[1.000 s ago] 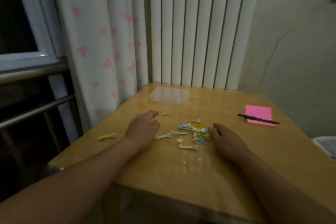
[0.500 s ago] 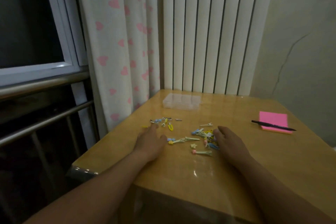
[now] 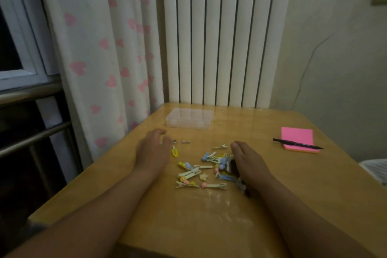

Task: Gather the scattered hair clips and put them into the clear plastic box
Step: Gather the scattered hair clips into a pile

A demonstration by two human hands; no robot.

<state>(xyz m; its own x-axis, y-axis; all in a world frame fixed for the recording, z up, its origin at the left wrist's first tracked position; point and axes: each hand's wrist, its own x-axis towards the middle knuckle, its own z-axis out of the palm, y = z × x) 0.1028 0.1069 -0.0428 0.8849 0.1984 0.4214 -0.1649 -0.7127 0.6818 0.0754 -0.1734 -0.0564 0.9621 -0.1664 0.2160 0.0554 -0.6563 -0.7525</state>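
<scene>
While both hands lie flat on the desk (image 3: 272,190), left hand (image 3: 152,153) and right hand (image 3: 249,163) flank the hair clips (image 3: 206,168), palms down, fingers loosely spread, holding nothing. Clear plastic box (image 3: 190,118) sits farther back, lid closed. No readable writing.

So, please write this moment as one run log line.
hair clips: on table, between hands | clear plastic box: shut, empty | left hand: open | right hand: open

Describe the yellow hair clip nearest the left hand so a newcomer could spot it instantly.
On the wooden table, look just right of the left hand, apart from the main clip pile. The yellow clip lies alone there, bright yellow and looped, unlike the pale, straight clips nearby.
</scene>
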